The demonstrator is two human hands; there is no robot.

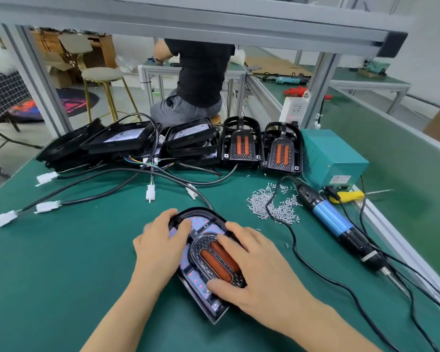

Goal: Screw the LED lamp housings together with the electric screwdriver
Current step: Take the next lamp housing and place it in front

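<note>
A black LED lamp housing (201, 260) with an orange double-bar insert and a white LED board lies flat on the green mat in front of me. My left hand (160, 245) rests on its upper left part, fingers spread over the rim and board. My right hand (259, 265) presses on the insert from the right, thumb at the lower edge. The blue and black electric screwdriver (333, 222) lies untouched on the mat to the right. A pile of small silver screws (272, 204) sits between the housing and the screwdriver.
Two assembled lamps (241, 146) stand at the back beside a stack of black housings (127, 143) with cables and white connectors (47, 206). A teal power supply box (333, 158) sits back right. A person sits at another bench beyond the frame.
</note>
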